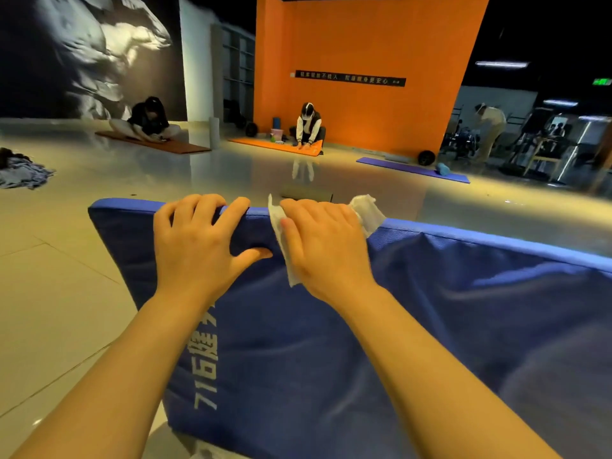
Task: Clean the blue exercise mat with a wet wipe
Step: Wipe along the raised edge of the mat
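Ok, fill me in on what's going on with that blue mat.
A person is cleaning the blue exercise mat, which is tipped up on the tiled floor. The left hand grips the mat's top edge, fingers curled over it, steadying it. The right hand presses a white wet wipe over that same edge, with the wipe sticking out on both sides of the hand. Further back, another person kneels on an orange mat by the orange wall.

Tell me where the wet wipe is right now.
In the head view, the wet wipe lies draped over the blue mat's top edge, under the right hand, just right of the left hand.
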### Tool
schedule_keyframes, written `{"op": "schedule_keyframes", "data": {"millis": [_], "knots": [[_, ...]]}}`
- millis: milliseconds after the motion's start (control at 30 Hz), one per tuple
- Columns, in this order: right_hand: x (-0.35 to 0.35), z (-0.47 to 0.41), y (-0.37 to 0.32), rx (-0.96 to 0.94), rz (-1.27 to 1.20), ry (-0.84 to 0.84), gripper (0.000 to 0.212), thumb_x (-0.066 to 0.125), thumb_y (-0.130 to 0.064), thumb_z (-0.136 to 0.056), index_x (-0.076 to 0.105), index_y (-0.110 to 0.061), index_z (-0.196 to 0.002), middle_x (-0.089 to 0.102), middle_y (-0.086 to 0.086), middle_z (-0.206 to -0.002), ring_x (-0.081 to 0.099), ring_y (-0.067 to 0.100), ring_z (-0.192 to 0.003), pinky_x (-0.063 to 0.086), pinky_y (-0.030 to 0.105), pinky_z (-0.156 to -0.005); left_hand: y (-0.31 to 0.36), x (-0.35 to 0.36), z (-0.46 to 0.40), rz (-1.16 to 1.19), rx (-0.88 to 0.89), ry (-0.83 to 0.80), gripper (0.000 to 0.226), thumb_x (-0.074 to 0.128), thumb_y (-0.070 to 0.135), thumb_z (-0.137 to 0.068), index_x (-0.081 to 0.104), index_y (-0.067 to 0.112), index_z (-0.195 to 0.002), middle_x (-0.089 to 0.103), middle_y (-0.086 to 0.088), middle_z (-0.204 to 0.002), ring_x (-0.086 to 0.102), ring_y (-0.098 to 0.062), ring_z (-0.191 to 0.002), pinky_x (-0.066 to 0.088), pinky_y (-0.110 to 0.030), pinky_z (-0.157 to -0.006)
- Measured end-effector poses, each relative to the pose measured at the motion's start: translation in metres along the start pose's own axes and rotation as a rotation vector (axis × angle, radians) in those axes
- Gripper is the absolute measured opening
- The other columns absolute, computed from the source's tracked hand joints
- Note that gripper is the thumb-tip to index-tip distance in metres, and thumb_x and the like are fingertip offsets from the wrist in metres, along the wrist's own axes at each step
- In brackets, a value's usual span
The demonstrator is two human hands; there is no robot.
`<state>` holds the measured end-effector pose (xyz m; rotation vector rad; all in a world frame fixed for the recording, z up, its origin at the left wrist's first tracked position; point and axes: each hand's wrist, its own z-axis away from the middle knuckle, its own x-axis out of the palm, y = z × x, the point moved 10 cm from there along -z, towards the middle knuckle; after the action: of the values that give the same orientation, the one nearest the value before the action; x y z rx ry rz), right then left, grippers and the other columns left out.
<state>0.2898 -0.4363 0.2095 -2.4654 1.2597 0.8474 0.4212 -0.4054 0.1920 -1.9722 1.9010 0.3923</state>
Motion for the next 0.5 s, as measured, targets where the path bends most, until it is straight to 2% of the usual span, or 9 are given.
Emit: {"op": "schedule_keyframes", "data": {"millis": [33, 100, 233, 333, 400, 433, 500], "knots": [[-0.004, 0.005, 0.008, -0.026, 0.028, -0.023, 0.032, 0.031, -0.033, -0.098, 0.060, -0.019, -0.101, 0.061, -0.003, -0.090, 0.053, 0.024, -0.082, 0.031, 0.035, -0.077, 0.000, 0.000, 0.000, -0.005, 0.004, -0.005, 0.073, 0.052, 0.073, -0.076, 0.065, 0.016, -0.119, 0.063, -0.012, -0.104, 0.056, -0.035, -0.096, 0.030, -0.044, -0.085], [-0.021, 0.020, 0.042, -0.021, 0.105, -0.021, 0.030, 0.034, -0.031, -0.099, 0.059, -0.016, -0.104, 0.058, -0.001, -0.090, 0.052, 0.028, -0.084, 0.032, 0.036, -0.076, -0.001, 0.002, -0.001, -0.005, -0.004, -0.025, 0.077, 0.058, 0.077, -0.075, 0.065, 0.015, -0.121, 0.063, -0.013, -0.103, 0.057, -0.036, -0.096, 0.029, -0.044, -0.084], [-0.074, 0.067, 0.127, 0.100, 0.298, 0.025, 0.034, 0.035, -0.027, -0.100, 0.058, -0.007, -0.114, 0.060, 0.009, -0.100, 0.050, 0.035, -0.089, 0.035, 0.041, -0.080, 0.002, -0.002, -0.002, -0.008, -0.003, -0.035, 0.075, 0.065, 0.069, -0.070, 0.067, 0.013, -0.120, 0.064, -0.013, -0.099, 0.058, -0.038, -0.092, 0.029, -0.043, -0.082], [-0.088, 0.076, 0.149, 0.214, 0.447, 0.019, 0.032, 0.032, -0.026, -0.102, 0.058, -0.008, -0.100, 0.059, 0.011, -0.089, 0.049, 0.037, -0.086, 0.035, 0.048, -0.094, 0.002, -0.004, -0.002, 0.000, -0.019, -0.052, 0.075, 0.069, 0.068, -0.067, 0.068, 0.013, -0.119, 0.063, -0.013, -0.099, 0.058, -0.038, -0.092, 0.030, -0.044, -0.082], [-0.085, 0.065, 0.135, 0.194, 0.444, 0.051, 0.032, 0.031, -0.022, -0.103, 0.052, -0.012, -0.081, 0.051, 0.007, -0.074, 0.046, 0.035, -0.079, 0.032, 0.050, -0.099, 0.001, -0.003, -0.002, 0.018, -0.038, -0.057, 0.075, 0.072, 0.066, -0.066, 0.068, 0.014, -0.119, 0.063, -0.013, -0.099, 0.057, -0.038, -0.093, 0.033, -0.045, -0.083], [-0.081, 0.058, 0.123, 0.158, 0.398, 0.072, 0.036, 0.030, -0.020, -0.104, 0.047, -0.014, -0.073, 0.044, 0.004, -0.067, 0.042, 0.033, -0.074, 0.033, 0.049, -0.096, 0.000, -0.004, -0.001, 0.026, -0.044, -0.054, 0.074, 0.073, 0.066, -0.065, 0.069, 0.014, -0.118, 0.063, -0.013, -0.099, 0.057, -0.038, -0.093, 0.033, -0.046, -0.084], [-0.071, 0.044, 0.099, 0.113, 0.260, 0.105, 0.041, 0.030, -0.019, -0.104, 0.040, -0.016, -0.064, 0.032, 0.000, -0.062, 0.031, 0.026, -0.068, 0.035, 0.046, -0.076, -0.002, -0.006, 0.000, 0.045, -0.057, -0.048, 0.074, 0.073, 0.066, -0.065, 0.069, 0.014, -0.118, 0.063, -0.013, -0.099, 0.057, -0.038, -0.092, 0.034, -0.046, -0.084]]}}
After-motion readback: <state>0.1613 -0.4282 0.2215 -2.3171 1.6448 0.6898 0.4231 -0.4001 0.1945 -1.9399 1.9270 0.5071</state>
